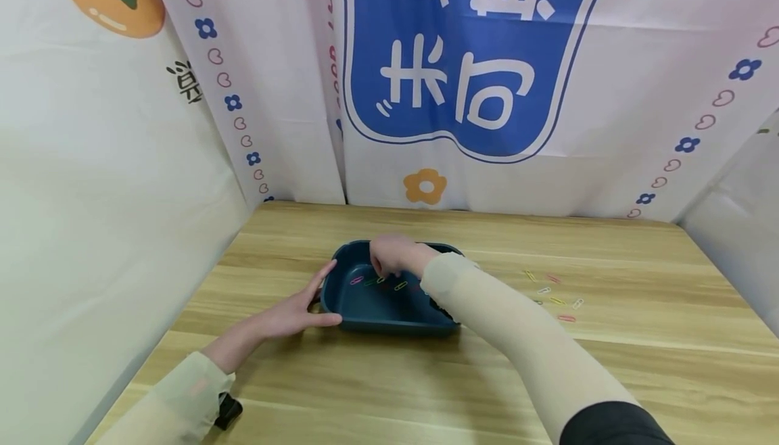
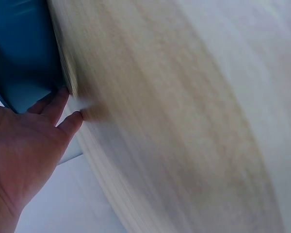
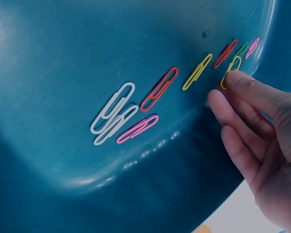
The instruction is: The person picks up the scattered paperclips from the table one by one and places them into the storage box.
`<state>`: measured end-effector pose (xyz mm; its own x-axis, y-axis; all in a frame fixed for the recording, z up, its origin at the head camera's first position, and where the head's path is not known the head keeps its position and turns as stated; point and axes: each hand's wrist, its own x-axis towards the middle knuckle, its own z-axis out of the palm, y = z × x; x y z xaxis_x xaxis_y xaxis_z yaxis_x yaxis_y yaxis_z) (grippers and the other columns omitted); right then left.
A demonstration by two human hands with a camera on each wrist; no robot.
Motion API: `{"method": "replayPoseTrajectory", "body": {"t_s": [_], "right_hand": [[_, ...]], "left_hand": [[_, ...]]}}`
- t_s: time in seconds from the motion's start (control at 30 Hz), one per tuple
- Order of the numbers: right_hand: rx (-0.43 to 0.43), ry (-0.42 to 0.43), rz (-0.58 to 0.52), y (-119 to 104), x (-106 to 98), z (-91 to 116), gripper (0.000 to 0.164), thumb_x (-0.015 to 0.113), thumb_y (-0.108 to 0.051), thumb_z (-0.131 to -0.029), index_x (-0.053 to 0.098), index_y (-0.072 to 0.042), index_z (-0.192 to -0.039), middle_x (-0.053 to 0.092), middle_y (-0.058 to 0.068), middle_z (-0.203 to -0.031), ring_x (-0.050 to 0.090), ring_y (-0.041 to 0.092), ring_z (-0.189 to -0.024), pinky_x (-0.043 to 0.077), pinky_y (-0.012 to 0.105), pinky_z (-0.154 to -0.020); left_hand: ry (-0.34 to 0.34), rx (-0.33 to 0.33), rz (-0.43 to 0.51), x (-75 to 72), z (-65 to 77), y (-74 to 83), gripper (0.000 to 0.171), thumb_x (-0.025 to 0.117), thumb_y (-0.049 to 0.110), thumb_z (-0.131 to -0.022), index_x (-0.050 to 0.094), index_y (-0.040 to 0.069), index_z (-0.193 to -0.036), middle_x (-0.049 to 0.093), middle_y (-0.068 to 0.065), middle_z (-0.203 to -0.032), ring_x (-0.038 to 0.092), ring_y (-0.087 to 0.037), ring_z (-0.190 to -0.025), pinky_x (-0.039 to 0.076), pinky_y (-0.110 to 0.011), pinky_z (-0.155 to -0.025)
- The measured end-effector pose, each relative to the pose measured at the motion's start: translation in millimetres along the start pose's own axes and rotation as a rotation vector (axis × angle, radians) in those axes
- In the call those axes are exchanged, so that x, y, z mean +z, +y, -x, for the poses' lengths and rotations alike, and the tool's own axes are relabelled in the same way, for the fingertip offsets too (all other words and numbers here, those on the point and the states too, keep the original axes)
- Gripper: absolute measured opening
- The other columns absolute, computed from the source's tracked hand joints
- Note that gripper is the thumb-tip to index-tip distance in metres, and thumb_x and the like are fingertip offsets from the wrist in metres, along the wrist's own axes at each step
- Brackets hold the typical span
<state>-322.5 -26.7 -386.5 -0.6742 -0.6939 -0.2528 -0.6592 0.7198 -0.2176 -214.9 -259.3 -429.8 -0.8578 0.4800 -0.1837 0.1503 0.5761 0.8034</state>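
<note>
"Pinching a yellow paper clip (image 3: 232, 69), the right hand (image 3: 266, 126) sits inside the tray (image 1: 395, 328), toward twelve o'clock in the head view; the left hand (image 1: 289, 313), fingers spread, touches the nine-o'clock end."

"How should the clip handle?"

"Probably light, springy, slick; best gripped by one end loop."

"And between views?"

"Right wrist: two white paper clips (image 3: 110, 114), not clearly seen from the head. Head only: loose clips (image 1: 556, 301) outside, at three o'clock."

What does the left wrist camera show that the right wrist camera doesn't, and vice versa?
Only the left wrist view shows the left hand and the wooden tabletop. Only the right wrist view shows the right hand, touching a yellow paper clip, and other paper clips nearby. Both share part of the blue tray and some white background.
</note>
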Motion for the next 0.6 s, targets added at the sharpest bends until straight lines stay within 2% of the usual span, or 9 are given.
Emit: {"method": "replayPoseTrajectory", "body": {"t_s": [0.33, 0.5, 0.6], "right_hand": [[0.012, 0.003, 0.035, 3, 3, 2, 0.023, 0.065, -0.001, -0.089, 0.074, -0.009, -0.069, 0.066, 0.001, -0.065, 0.057, 0.01, -0.047, 0.047, 0.025, -0.057], [0.014, -0.026, 0.004, -1, -11, 9, 0.023, 0.061, 0.001, -0.09, 0.071, -0.004, -0.071, 0.061, 0.002, -0.063, 0.066, 0.02, -0.057, 0.042, 0.023, -0.055], [-0.004, -0.026, -0.016, -5, -22, 14, 0.019, 0.062, 0.001, -0.09, 0.073, -0.002, -0.075, 0.064, 0.003, -0.066, 0.069, 0.021, -0.062, 0.043, 0.022, -0.055]], "left_hand": [[-0.002, -0.005, -0.001, 1.9, -3.2, 1.3, 0.096, 0.066, 0.033, -0.093, -0.007, 0.035, -0.155, 0.01, -0.025, -0.158, 0.028, -0.043, -0.138, 0.021, -0.062, -0.107], [-0.005, 0.009, 0.011, 1.8, -3.8, 0.4, 0.096, 0.066, 0.03, -0.094, -0.007, 0.033, -0.155, 0.009, -0.025, -0.158, 0.028, -0.043, -0.138, 0.02, -0.061, -0.108], [-0.002, 0.008, 0.015, 1.2, -3.7, -0.4, 0.096, 0.066, 0.029, -0.094, -0.008, 0.033, -0.155, 0.011, -0.026, -0.157, 0.028, -0.043, -0.138, 0.02, -0.061, -0.108]]}}
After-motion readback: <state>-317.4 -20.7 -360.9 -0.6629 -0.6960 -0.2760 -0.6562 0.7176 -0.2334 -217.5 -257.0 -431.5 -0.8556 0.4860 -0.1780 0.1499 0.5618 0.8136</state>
